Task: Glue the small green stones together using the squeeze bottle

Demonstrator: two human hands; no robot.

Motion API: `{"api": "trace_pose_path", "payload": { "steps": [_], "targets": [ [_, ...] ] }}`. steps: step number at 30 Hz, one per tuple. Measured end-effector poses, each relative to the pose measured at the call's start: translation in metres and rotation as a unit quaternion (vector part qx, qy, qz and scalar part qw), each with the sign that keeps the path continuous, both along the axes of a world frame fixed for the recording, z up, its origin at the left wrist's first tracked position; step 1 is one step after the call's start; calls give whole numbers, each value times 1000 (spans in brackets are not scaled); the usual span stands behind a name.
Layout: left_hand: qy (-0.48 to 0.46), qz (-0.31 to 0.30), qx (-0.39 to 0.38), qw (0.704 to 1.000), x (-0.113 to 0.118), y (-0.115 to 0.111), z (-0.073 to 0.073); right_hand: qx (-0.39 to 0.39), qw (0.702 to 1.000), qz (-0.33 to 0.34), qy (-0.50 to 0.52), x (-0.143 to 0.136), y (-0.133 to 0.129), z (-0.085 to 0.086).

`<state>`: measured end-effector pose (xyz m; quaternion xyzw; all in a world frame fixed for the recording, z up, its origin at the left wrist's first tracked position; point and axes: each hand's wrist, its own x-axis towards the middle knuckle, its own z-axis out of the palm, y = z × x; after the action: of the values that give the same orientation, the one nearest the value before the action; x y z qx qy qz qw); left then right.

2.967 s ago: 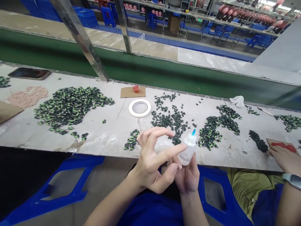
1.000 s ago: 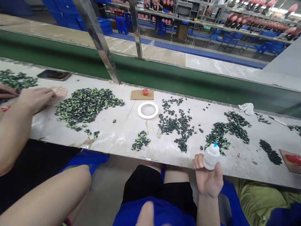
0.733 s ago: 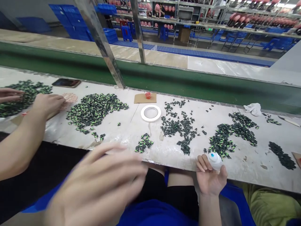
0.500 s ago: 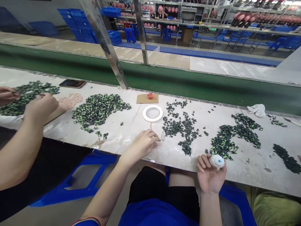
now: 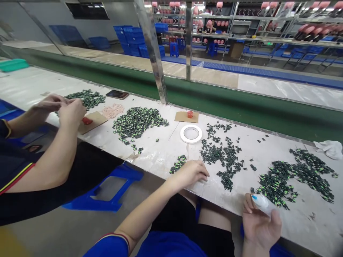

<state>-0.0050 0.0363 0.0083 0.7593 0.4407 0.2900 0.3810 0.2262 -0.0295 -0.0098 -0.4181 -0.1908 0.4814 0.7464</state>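
Observation:
My left hand (image 5: 190, 174) rests low over the near part of the table, its fingers curled together and whatever is in them hidden. Right beside it lies a small cluster of black-and-green pieces (image 5: 178, 164). In my right hand (image 5: 261, 225) is a white squeeze bottle (image 5: 264, 204), lying tilted across the fingers with its blue tip pointing left. Between my hands and farther back spreads a pile of small dark pieces (image 5: 214, 151). Just beyond the bottle is a heap of dark pieces with green marks (image 5: 276, 182).
A white tape roll (image 5: 191, 134) lies near cardboard (image 5: 180, 116) bearing a small red cup (image 5: 190, 114). Left of it sits a large black-and-green heap (image 5: 138, 123). A co-worker's hands (image 5: 66, 107) work at the left, near a phone (image 5: 117, 94). A metal post (image 5: 154, 53) rises behind.
The view has turned left. The bottle has tipped so its blue tip points left. A small cluster now shows beside my left hand. The co-worker's hands have come together.

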Motion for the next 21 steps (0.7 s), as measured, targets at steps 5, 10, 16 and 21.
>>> {"api": "trace_pose_path", "payload": {
  "steps": [5, 10, 16, 21],
  "targets": [
    [34, 103, 53, 993, 25, -17, -24, 5, 997, -46, -61, 0, 3, -4],
    [102, 148, 126, 976, 27, -24, -30, 16, 993, -76, -87, -2, 6, -1],
    [136, 113, 125, 976, 21, -26, -27, -7, 995, -53, -82, -9, 15, 4],
    [130, 112, 117, 978, 19, -28, -24, -21, 996, -47, -74, -13, 15, 6]
  ]
}}
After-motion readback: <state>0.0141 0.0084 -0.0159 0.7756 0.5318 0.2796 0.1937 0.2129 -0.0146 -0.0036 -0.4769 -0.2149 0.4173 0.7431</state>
